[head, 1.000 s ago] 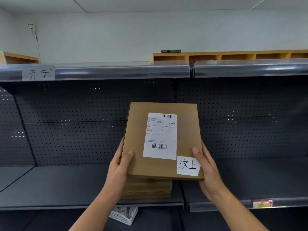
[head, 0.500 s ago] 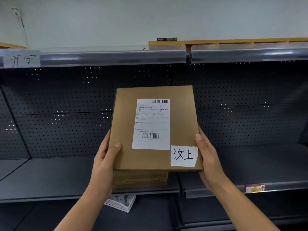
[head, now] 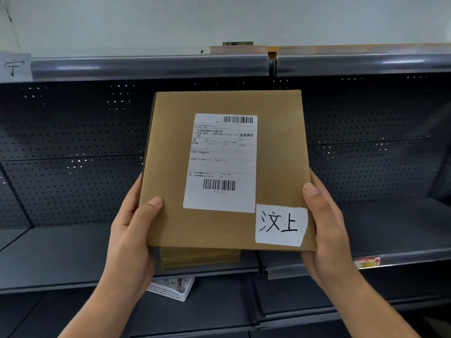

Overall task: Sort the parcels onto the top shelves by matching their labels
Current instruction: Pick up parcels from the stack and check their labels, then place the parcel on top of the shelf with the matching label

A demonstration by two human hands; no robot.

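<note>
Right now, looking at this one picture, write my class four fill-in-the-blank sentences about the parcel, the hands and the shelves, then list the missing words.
1. The brown parcel is held by ____ hands.
2. The handwritten tag sits at the parcel's lower ____ corner.
3. The printed shipping label carries ____ barcodes.
4. The white basket lies on the shelf ____ the one bearing the second box.

Missing words: two; right; two; below
</note>
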